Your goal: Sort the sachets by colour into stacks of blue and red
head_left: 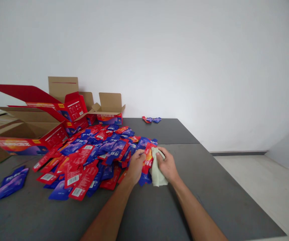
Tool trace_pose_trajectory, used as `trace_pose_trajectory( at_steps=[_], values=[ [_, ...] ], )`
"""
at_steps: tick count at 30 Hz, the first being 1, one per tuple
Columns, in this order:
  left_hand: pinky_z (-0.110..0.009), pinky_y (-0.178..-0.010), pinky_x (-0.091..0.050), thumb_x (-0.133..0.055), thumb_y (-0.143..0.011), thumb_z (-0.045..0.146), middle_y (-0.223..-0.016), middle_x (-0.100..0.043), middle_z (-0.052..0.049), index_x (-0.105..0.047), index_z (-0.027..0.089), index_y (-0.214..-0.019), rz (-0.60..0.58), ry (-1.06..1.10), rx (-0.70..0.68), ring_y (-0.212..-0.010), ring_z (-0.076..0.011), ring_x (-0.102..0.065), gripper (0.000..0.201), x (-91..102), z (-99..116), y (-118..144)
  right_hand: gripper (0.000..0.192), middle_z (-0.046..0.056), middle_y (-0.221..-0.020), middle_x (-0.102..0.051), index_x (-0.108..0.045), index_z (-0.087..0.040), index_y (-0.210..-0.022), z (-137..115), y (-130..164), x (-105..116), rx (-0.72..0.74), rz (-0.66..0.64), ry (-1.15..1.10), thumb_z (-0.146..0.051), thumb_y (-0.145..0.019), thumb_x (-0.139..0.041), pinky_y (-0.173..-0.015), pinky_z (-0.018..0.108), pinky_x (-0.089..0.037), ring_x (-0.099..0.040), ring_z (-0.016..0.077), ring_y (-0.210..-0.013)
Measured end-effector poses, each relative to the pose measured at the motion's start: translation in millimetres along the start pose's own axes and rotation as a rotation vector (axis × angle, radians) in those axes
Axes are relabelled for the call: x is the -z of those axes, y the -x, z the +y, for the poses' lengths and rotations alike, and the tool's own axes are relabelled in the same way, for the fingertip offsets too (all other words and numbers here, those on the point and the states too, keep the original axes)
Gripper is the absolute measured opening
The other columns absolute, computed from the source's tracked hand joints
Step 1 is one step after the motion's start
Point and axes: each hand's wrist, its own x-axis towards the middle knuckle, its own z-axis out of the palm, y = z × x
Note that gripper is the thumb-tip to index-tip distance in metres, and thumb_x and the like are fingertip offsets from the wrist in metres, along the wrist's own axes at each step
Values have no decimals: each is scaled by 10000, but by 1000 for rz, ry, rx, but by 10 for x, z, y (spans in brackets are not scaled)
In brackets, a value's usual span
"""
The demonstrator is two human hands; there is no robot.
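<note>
My left hand (pixel 136 166) grips a red and blue foil packet (pixel 148 160), held upright at the right edge of a big pile of red and blue packets (pixel 89 157). My right hand (pixel 168 165) holds a pale cloth (pixel 156 172) pressed against that packet. Both hands hover just above the dark grey table (pixel 209 187).
Open red and brown cardboard boxes (pixel 46 117) stand at the back left, one small open box (pixel 109 112) behind the pile. A few loose packets (pixel 152 119) lie at the far edge, and several blue ones (pixel 11 182) at the left. Pale floor (pixel 265 187) lies right of the table.
</note>
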Motion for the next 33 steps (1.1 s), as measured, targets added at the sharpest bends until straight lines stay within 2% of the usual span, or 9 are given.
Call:
trace_pose_trajectory(
  at_steps=[3, 6, 11, 14, 16, 20, 23, 27, 33],
  values=[
    [-254, -704, -487, -661, -692, 175, -1021, -698, -53, -584, 201, -1185, -174, 200, 33, -752, -133, -630, 499, 16, 53, 13, 329, 118, -1223, -614, -672, -184, -1165, 41, 16, -29, 139, 47, 107, -333, -937, -487, -1043, 377, -430, -570, 222, -1152],
    [-263, -737, -508, -643, -682, 124, -1253, -655, -106, -470, 242, -1388, -198, 216, -2, -850, -153, -666, 737, 42, 75, -2, 303, 127, -1307, -519, -707, -217, -1154, 8, 57, -71, 206, 29, 205, -322, -909, -565, -1018, 395, -450, -552, 230, -1144],
    [-296, -823, -531, -575, -667, 63, -1332, -625, -135, -429, 215, -1438, -195, 241, -33, -1040, -210, -670, 799, 74, 38, -41, 288, 96, -1258, -514, -714, -281, -1166, -104, 145, -177, 281, -92, 214, -293, -936, -541, -880, 339, -520, -584, 161, -891],
    [-354, -925, -522, -542, -671, 52, -1348, -619, -133, -464, 210, -1428, -238, 186, -26, -1122, -229, -648, 777, 53, 21, -14, 326, 94, -1187, -538, -693, -276, -1198, -105, 149, -178, 279, -23, 219, -263, -957, -474, -879, 332, -519, -582, 173, -924],
    [-380, -981, -502, -527, -673, 45, -1361, -611, -130, -514, 206, -1398, -311, 121, -29, -1177, -243, -623, 742, 21, 12, 21, 351, 99, -1161, -541, -677, -259, -1223, -78, 129, -133, 257, 59, 237, -247, -959, -445, -905, 334, -506, -574, 189, -984],
    [-375, -987, -495, -515, -656, 21, -1357, -613, -135, -561, 187, -1362, -397, 110, -20, -1188, -254, -615, 726, -45, -17, 81, 376, 107, -1187, -518, -669, -226, -1242, -11, 89, -42, 218, 151, 286, -228, -954, -428, -912, 327, -491, -561, 187, -986],
    [-351, -924, -515, -520, -645, 23, -1322, -637, -136, -537, 182, -1384, -374, 179, -5, -1136, -248, -637, 756, -62, -31, 85, 397, 100, -1181, -521, -667, -243, -1251, 2, 97, -54, 210, 95, 300, -198, -943, -421, -917, 323, -483, -554, 193, -1018],
    [-276, -784, -518, -548, -623, 47, -1298, -649, -129, -475, 198, -1423, -284, 256, 4, -1019, -211, -670, 818, -31, 4, 46, 428, 90, -1179, -527, -669, -269, -1255, -39, 147, -127, 250, -29, 314, -163, -922, -422, -936, 320, -475, -545, 198, -1076],
    [-248, -705, -490, -588, -620, 90, -1286, -646, -126, -455, 201, -1412, -189, 303, 16, -854, -158, -673, 811, 18, 121, 13, 404, 77, -1149, -543, -696, -292, -1205, -80, 182, -162, 339, -150, 236, -157, -928, -435, -892, 305, -493, -561, 180, -1033]
  ],
)
